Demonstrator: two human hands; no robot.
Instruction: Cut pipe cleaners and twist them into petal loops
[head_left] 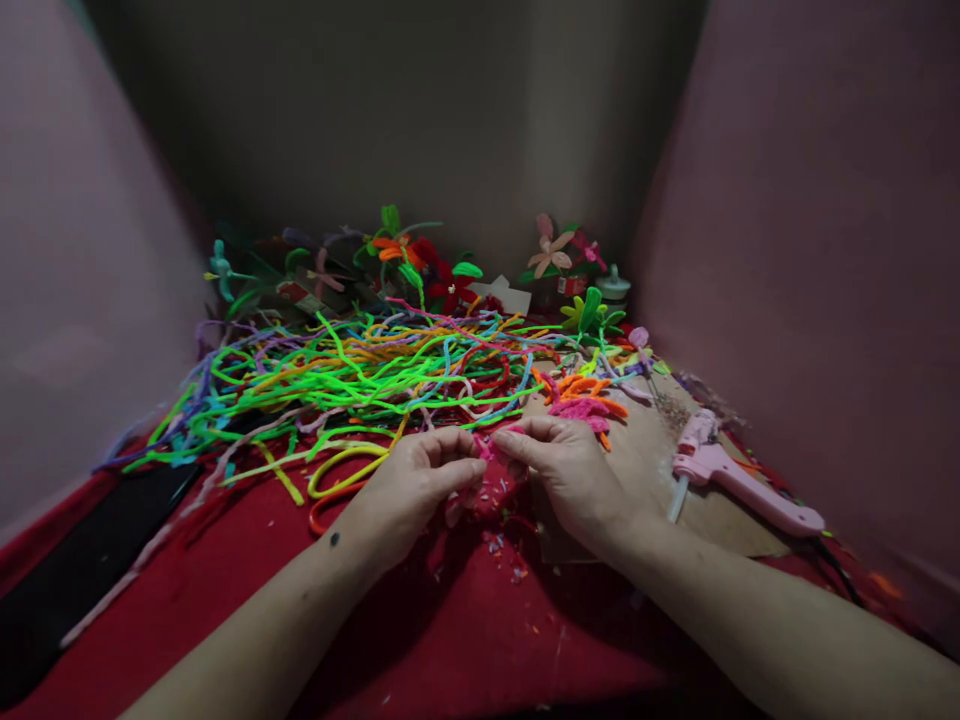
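Between my two hands is a short piece of pink pipe cleaner (487, 446), gripped at both ends. My left hand (431, 475) pinches its left side with thumb and forefinger. On the other side, my right hand (566, 470) pinches it the same way; the fingertips nearly meet. Just beyond my right hand lie bent pink pipe cleaner pieces (581, 411) and orange pipe cleaner pieces (577, 386) on a sheet of cardboard (645, 480). A big tangle of loose pipe cleaners (360, 370), mostly green, spreads past my left hand.
On the cardboard's right rests a pink glue gun (739, 480) with a glue stick in it. Finished pipe cleaner flowers (551, 250) stand along the back wall. A black strip (97, 570) lies at left on the red cloth (450, 640), where small scraps (495, 545) are scattered. Walls close in both sides.
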